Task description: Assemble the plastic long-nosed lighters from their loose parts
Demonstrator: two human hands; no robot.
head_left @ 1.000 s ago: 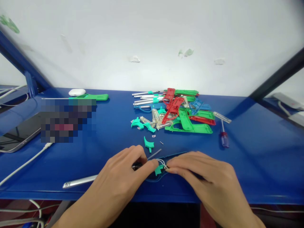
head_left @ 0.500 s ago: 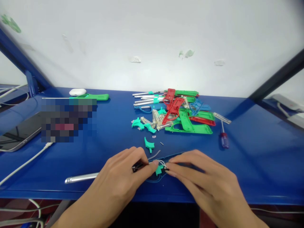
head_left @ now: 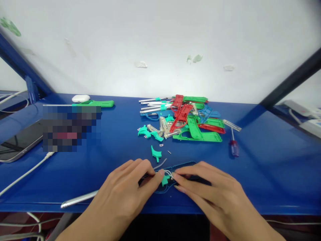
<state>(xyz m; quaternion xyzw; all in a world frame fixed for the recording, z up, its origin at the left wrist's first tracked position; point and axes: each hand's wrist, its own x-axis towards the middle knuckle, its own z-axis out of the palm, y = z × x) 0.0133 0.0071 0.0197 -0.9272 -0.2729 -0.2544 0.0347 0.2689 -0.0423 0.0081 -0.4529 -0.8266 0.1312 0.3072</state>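
A dark blue lighter shell half (head_left: 184,164) lies on the table between my hands. In it sit a teal trigger (head_left: 165,180) and thin white wires (head_left: 168,172) that curve over it. My left hand (head_left: 127,187) is closed at the shell's left part, thumb tip beside the trigger, its fingers hiding what lies under them. A silver lighter tube (head_left: 77,199) sticks out to the left beneath it. My right hand (head_left: 213,187) pinches the ends of the white wires at the trigger's right side and covers the shell's handle. A grey tube (head_left: 160,164) lies just behind.
Behind are loose teal triggers (head_left: 155,154), clear fuel tanks (head_left: 164,124), green shells (head_left: 195,129), red shells (head_left: 181,117) and metal tubes (head_left: 155,107). A screwdriver (head_left: 234,147) lies right. At left are a phone (head_left: 21,139), a white cable (head_left: 27,174), a green lighter (head_left: 100,103) and a white case (head_left: 80,98).
The silver tube's free end has swung toward the table's front edge. My right fingers have shifted slightly at the wires; both hands keep their hold. The whole view has moved a little.
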